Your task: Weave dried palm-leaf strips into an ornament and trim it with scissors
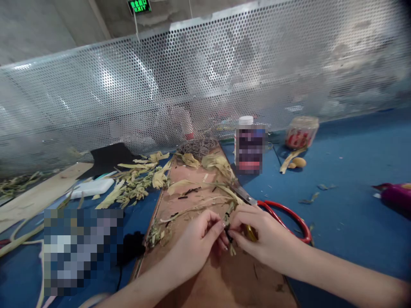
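Observation:
Over a brown wooden board, my left hand (202, 239) and my right hand (261, 237) meet with fingertips pinched together. Between them is a small greenish bundle of dried plant strips (233, 250), its lower ends splayed. A short dark strand (228, 234) lies against the bundle at the fingertips; whether it wraps fully round is hidden. Both hands are closed on the bundle. Something shiny and yellow (252, 233) shows beneath my right hand, mostly covered. Red-handled scissors (303, 231) lie just behind my right hand, blades pointing toward the far left.
Dried husks and stalks (138, 184) are heaped left of the board (189, 171). A white-capped bottle (246, 121) and a glass jar (302, 130) stand at the back on the blue table (349, 171). Behind rises a perforated metal screen (154, 85). A purple object (396, 197) lies far right.

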A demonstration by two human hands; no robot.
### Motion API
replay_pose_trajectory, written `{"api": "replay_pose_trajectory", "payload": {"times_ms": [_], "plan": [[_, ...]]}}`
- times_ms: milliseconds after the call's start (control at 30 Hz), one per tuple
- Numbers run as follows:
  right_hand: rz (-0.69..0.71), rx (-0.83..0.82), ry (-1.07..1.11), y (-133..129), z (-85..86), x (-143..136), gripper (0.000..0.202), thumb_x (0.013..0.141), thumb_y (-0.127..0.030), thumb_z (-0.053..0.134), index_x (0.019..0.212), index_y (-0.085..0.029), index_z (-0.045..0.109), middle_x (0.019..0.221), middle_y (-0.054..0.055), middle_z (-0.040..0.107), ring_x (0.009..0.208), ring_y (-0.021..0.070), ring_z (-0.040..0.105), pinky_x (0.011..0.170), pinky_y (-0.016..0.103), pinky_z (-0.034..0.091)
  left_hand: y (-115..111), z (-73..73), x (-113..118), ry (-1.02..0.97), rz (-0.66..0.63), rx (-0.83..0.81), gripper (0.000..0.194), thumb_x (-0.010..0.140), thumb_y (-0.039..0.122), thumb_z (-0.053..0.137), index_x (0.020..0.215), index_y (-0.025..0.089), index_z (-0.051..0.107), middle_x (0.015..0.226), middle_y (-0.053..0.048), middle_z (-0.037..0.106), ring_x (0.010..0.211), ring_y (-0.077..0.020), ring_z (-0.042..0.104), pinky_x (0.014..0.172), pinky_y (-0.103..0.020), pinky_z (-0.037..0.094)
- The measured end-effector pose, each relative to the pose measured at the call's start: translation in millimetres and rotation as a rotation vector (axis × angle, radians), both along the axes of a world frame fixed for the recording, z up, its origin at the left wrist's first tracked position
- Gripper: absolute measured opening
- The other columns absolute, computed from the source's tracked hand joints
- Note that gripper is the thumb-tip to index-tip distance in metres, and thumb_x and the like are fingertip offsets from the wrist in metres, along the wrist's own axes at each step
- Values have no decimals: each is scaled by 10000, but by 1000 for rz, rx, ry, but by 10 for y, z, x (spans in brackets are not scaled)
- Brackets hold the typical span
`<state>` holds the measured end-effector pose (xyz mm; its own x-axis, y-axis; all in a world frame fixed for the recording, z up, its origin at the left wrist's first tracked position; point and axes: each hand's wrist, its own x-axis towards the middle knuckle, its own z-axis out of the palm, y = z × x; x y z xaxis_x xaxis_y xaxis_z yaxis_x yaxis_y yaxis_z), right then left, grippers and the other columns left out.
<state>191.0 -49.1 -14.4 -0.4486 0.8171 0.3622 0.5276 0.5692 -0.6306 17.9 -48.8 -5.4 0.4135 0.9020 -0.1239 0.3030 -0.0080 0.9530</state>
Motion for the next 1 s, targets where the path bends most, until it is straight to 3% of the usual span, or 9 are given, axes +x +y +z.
{"api": "replay_pose_trajectory", "payload": {"times_ms": [133,267,500,700,1000], "plan": [[19,-42,14,3,7,11,145,776,-111,500,649,-183,500,693,-8,538,654,111,490,627,241,375,22,-16,6,-67,29,-81,253,876,401,363,840,163,441,662,-6,595,562,-110,563,549,-240,448],[3,-61,12,2,0,7,141,764,-112,513,641,-180,495,680,-10,529,646,113,481,628,247,376,20,-16,-23,-54,32,-54,283,861,434,378,819,165,458,659,-2,577,555,-114,557,525,-241,439],[-11,-59,13,2,-25,8,132,771,-126,532,652,-181,519,698,-7,535,667,120,484,640,256,374,17,-24,-69,30,-27,21,266,669,280,680,861,164,538,775,-3,598,699,-118,554,636,-236,437],[-4,-44,32,4,-31,49,132,805,-156,530,679,-190,544,718,-3,543,687,126,491,647,260,374,31,-29,-81,140,-6,99,150,732,241,595,868,177,592,790,-11,623,732,-128,563,662,-241,433],[37,69,-38,-7,-31,93,147,790,-77,504,698,-189,527,721,-6,541,712,133,486,692,293,339,4,18,-98,223,-8,131,105,755,226,540,811,174,614,774,-17,640,724,-135,575,663,-241,432]]}}
